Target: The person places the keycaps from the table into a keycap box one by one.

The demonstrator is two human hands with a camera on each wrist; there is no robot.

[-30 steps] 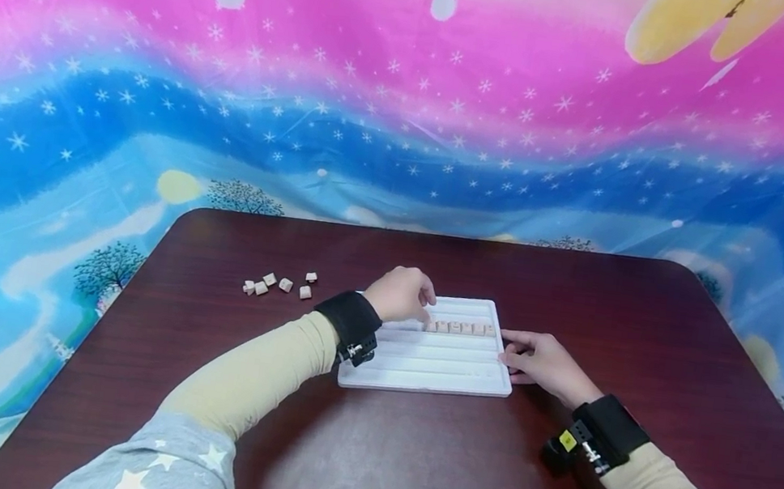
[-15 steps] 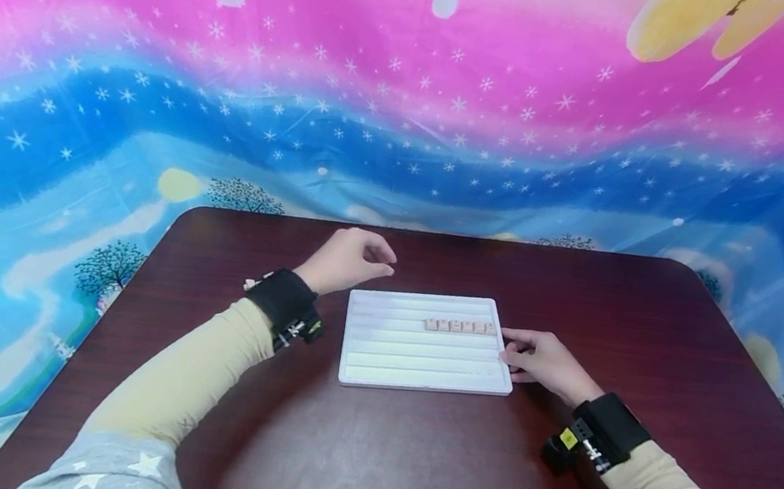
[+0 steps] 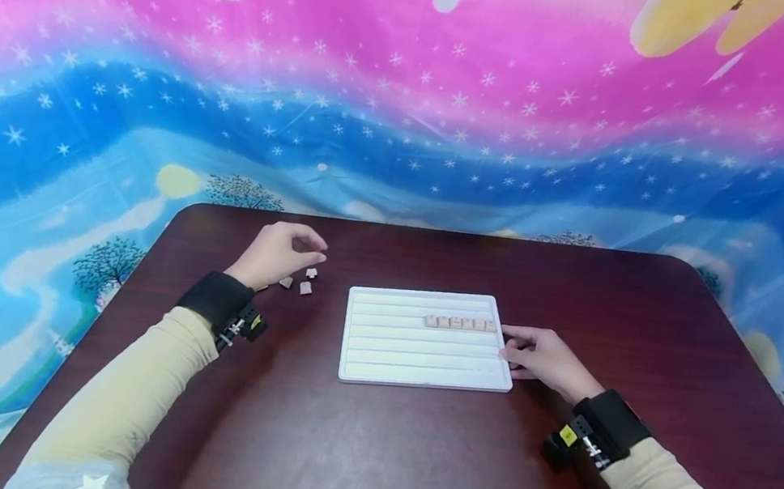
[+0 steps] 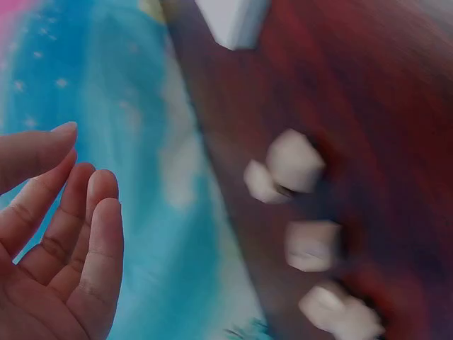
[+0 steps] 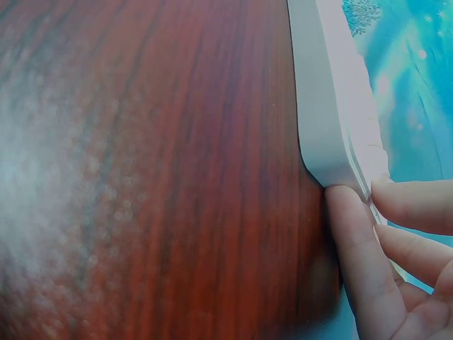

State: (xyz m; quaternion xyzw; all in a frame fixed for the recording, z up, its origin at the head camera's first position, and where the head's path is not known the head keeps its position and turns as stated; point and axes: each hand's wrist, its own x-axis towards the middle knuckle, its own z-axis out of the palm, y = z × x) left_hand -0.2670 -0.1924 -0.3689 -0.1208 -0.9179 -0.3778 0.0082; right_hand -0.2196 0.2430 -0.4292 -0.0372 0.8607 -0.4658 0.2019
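Note:
A white tray [image 3: 387, 347] with ridged rows lies on the table. Several beige keycaps [image 3: 460, 324] stand side by side in one row, at its right end. My right hand [image 3: 545, 364] holds the tray's right edge; in the right wrist view its fingers [image 5: 361, 248] pinch the tray corner [image 5: 333, 159]. Left of the tray, my left hand [image 3: 278, 255] hovers over loose keycaps [image 3: 306, 288], partly hiding them. Its thumb and fingers are apart with nothing between them. The left wrist view shows the loose keycaps [image 4: 313, 246] blurred, beside the left hand [image 4: 67, 248].
The dark red-brown wooden table [image 3: 366, 453] has rounded far corners. Behind it hangs a pink and blue printed cloth [image 3: 408, 116]. Black camera straps [image 3: 216, 300] sit on both wrists.
My left hand has moved from the keycap row on the tray leftward to the loose keycaps. The right hand stays at the tray's edge.

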